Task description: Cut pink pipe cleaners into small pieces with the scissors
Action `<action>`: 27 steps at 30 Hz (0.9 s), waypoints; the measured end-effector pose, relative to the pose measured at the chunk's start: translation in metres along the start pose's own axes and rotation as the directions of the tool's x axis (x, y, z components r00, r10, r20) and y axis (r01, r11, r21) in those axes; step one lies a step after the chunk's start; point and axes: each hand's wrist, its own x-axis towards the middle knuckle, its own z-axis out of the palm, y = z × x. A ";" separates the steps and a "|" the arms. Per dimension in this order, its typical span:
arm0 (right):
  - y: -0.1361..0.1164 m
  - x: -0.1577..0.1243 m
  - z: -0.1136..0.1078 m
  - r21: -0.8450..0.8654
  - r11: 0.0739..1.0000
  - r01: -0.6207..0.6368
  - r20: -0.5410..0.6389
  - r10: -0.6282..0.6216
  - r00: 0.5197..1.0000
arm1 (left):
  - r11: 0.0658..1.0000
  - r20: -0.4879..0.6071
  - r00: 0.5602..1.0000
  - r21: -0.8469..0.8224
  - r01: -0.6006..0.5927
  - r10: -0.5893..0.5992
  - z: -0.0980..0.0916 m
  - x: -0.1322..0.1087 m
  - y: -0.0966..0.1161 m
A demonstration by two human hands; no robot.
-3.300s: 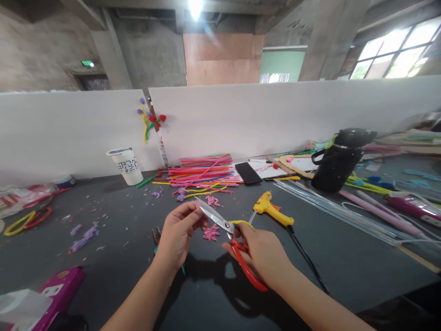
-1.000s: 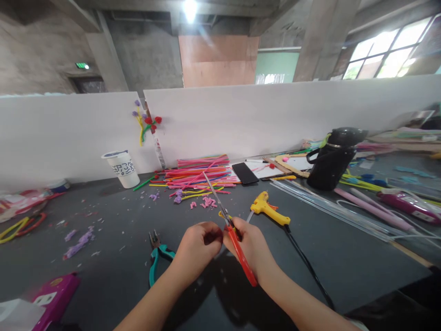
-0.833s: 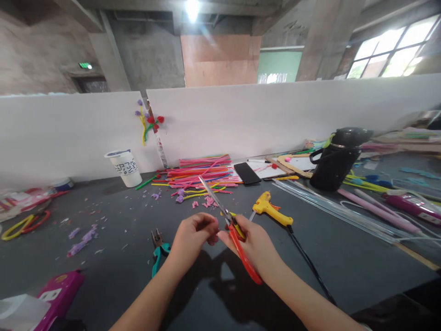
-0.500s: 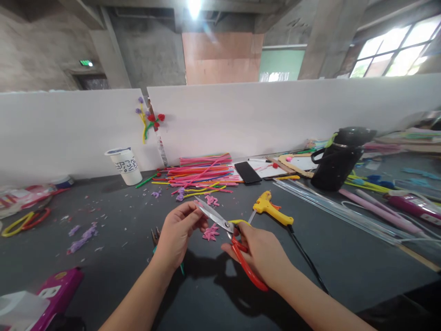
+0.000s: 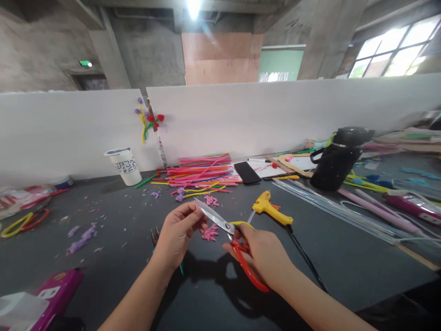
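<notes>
My right hand is closed around scissors with red handles. A strip of yellow shows beside the pivot, partly covered by my fingers. The blades point up and left, and their tips reach my left hand. That hand is pinched at the blade tips on a small pink piece, mostly hidden by the fingers. Beneath the blades lies a cluster of pink fuzzy pieces, with more pink pieces just behind. Pliers with teal handles lie partly hidden under my left wrist.
A yellow glue gun with a black cord lies right of my hands. Behind are a pile of pipe cleaners, a phone, a white cup and a black jug. Other scissors and purple fuzzy pieces lie left.
Hardly anything differs. The red handle in my right hand has shifted slightly to the right, and my left hand holds its pinch at the blade tips.
</notes>
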 end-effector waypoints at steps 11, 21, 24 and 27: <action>0.002 0.001 0.001 -0.042 0.999 0.019 -0.017 -0.020 1.000 | 1.000 0.004 1.000 0.014 0.009 -0.009 -0.003 0.000 0.000; 0.000 0.000 -0.001 -0.027 1.000 0.006 -0.008 -0.006 1.000 | 1.000 0.000 1.000 0.008 0.012 -0.012 -0.004 0.001 0.000; -0.001 0.000 -0.001 -0.037 0.999 0.014 -0.011 -0.015 1.000 | 1.000 0.017 1.000 0.014 0.015 -0.015 -0.006 0.002 0.001; -0.001 0.001 -0.002 -0.077 0.997 0.017 -0.014 -0.018 1.000 | 0.999 0.041 0.999 0.040 0.028 -0.030 -0.008 0.002 0.003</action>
